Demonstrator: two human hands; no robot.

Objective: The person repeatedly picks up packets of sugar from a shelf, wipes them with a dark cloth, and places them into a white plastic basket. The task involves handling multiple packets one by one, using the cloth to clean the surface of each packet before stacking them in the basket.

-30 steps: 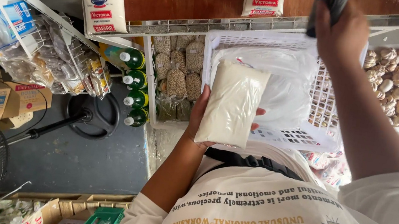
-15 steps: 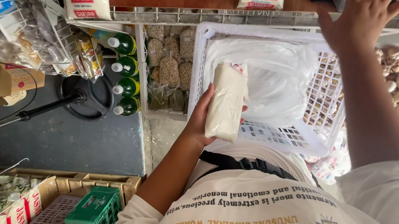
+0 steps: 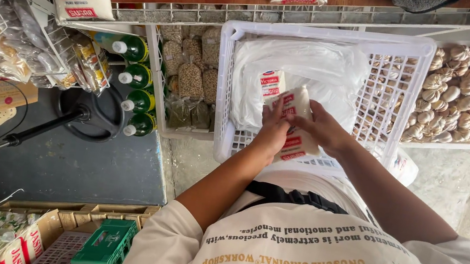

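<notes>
Sugar bag (image 3: 294, 128) — between left hand (image 3: 271, 132) and right hand (image 3: 321, 127).

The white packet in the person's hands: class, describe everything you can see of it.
The white packet is a soft, pillow-shaped bag of clear film filled with white grains, with red printed panels on its face. It looks sealed and full. It is held tilted over the front of the white plastic crate, before a white plastic bag that lies inside. The left hand grips its left edge and the right hand covers its right side; its lower end shows between the wrists.
</notes>
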